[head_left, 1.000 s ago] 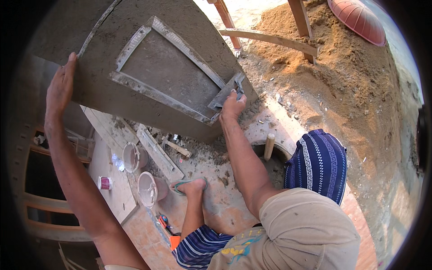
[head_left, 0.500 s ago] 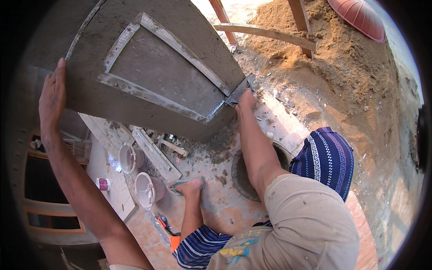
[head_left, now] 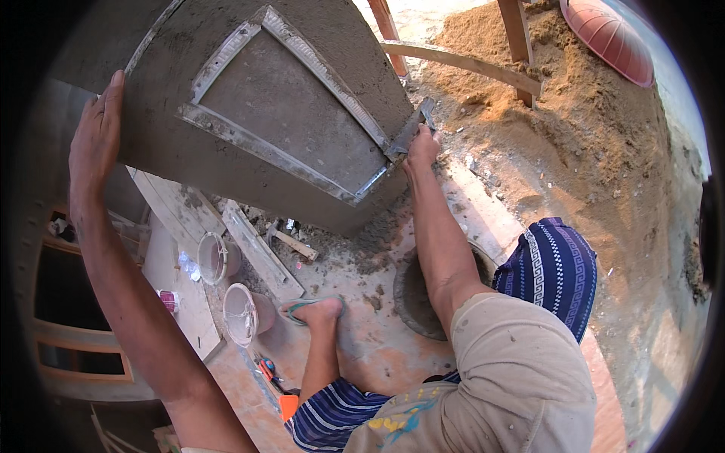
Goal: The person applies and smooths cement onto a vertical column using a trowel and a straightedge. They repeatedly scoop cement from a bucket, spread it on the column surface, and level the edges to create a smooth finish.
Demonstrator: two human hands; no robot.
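Note:
My left hand (head_left: 97,140) lies with fingers stretched out against the left edge of a grey, freshly plastered column (head_left: 332,45). On the column's face is a raised tapering frame (head_left: 321,75) of pale strips around a recessed panel (head_left: 291,98). My right hand (head_left: 422,149) is closed on a metal plastering trowel (head_left: 412,124). The trowel's blade touches the column's right edge, beside the frame's lower right corner. My fingers partly hide its handle.
Below stand two mortar-smeared buckets (head_left: 260,311), a hammer (head_left: 296,244) and a long plank (head_left: 260,253). A round black tub (head_left: 423,306) is under my right forearm. Behind a wooden brace (head_left: 461,62) rises a sand heap (head_left: 581,128). An orange-handled tool (head_left: 288,406) lies near my leg.
My right hand has moved up a little along the column's right edge, and the trowel is angled more upright. My left hand stays against the left edge; the whole view has shifted slightly.

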